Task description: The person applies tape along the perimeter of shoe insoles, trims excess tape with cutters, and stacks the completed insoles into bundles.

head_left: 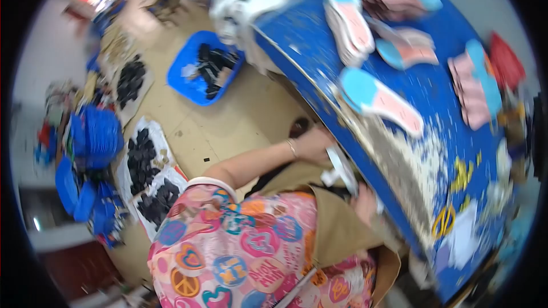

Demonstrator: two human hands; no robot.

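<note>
My left hand (315, 145), with a bracelet at the wrist, is low beside the edge of the blue table (399, 194). Its fingers close on a white strip-like piece (341, 170), blurred by motion. Near the lower end of that piece is my right hand (366, 203), partly behind a tan cloth (342, 225) over my lap; its fingers are too smeared to read. On the tabletop, closest to my hands, lies a pink and light-blue insole (382, 100). Stacked insoles (348, 20) sit farther up, with more insoles (406, 47) beside them.
Yellow-handled scissors (443, 221) and white paper (461, 236) lie on the table. Another insole stack (474, 85) is near a red item (507, 63). On the floor are a blue bin (177, 77) with black pieces, sheets of black pieces (142, 159), and stacked blue baskets (96, 134).
</note>
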